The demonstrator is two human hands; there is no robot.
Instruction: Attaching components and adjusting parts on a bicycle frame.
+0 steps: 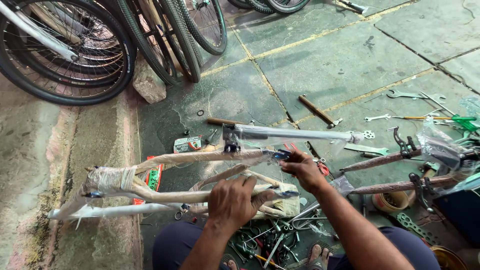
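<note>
- Fingers, left: your left hand (234,201) lies palm-down with fingers (250,184) clenched over a lower tube of the paper-wrapped bicycle frame (165,192).
- Fingers, right: your right hand (301,169) pinches a scrap of wrapping beside the blue clip (281,155) on the upper tube; thumb and forefinger are closed on it.
- Bicycle frame: spans from just under both hands out to the left of your left fingers, held above the floor; beige paper and clear film cover the tubes.
- Plastic-sleeved silver tube (295,134): just above your right fingers, running rightward.
- Two brown rods (385,161) with black clamps: right of your right fingers, well apart from them.
- Spanners (407,94) and a green-handled screwdriver (462,119): far right, beyond the rods, on the stone floor (340,65).
- Wooden-handled hammer (316,110): above your right fingers, on the floor.
- Loose nuts and bolts (270,240): directly below both hands, between your knees.
- Bicycle wheels (75,50): far upper left of your left fingers, standing upright.
</note>
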